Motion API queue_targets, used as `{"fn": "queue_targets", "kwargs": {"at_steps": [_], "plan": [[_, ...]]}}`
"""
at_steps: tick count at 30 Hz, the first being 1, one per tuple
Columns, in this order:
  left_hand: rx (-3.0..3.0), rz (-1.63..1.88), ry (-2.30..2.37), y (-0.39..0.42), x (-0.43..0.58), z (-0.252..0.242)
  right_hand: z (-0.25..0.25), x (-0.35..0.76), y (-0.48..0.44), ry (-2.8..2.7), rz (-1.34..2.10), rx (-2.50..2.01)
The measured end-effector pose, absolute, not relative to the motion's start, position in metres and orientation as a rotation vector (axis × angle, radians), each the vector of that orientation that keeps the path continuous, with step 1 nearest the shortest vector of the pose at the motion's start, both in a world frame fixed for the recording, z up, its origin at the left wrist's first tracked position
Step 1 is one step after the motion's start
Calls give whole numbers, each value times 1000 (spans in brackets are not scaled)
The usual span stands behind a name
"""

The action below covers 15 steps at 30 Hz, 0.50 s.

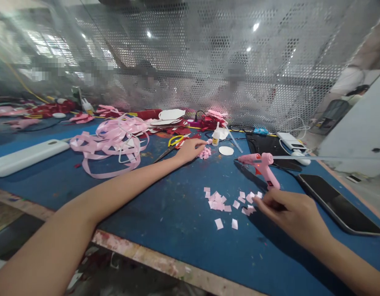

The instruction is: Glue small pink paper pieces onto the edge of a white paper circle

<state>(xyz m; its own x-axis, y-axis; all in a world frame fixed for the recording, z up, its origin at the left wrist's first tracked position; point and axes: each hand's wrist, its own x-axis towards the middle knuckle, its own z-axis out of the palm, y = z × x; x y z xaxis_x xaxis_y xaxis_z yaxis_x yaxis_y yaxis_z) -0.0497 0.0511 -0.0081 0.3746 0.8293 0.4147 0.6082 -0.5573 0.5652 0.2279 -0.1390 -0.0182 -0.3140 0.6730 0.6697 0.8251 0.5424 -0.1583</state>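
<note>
My left hand (190, 150) is stretched out over the table, its fingertips closed on a small folded pink ribbon piece (209, 141). Just below those fingertips lies a little pile of folded pink pieces (205, 153). My right hand (290, 209) is at the right, with thumb and forefinger pinched around a flat pink ribbon square (259, 195). Several loose pink squares (217, 200) are scattered to the left of it. A pink hot glue gun (265, 164) lies just beyond my right hand, its nozzle to the left. Yellow-handled scissors (174, 142) lie partly behind my left hand.
Tangled pink ribbon (116, 139) and a white power strip (26, 156) are on the left. A small glue bottle (216, 135) stands behind a white oval disc (226, 151). A phone (340, 203) lies at the right. Perforated metal sheeting (190, 53) rises behind the table.
</note>
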Motion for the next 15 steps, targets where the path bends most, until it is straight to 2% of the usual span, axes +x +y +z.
{"fn": "queue_targets", "kwargs": {"at_steps": [4,15], "plan": [[2362,899,1263,50,-49,-6,-19,227,-139,-2100,-277,-1193],[2285,991,1215,47,-51,-5,-23,232,-139,-2128,-304,-1201]]}}
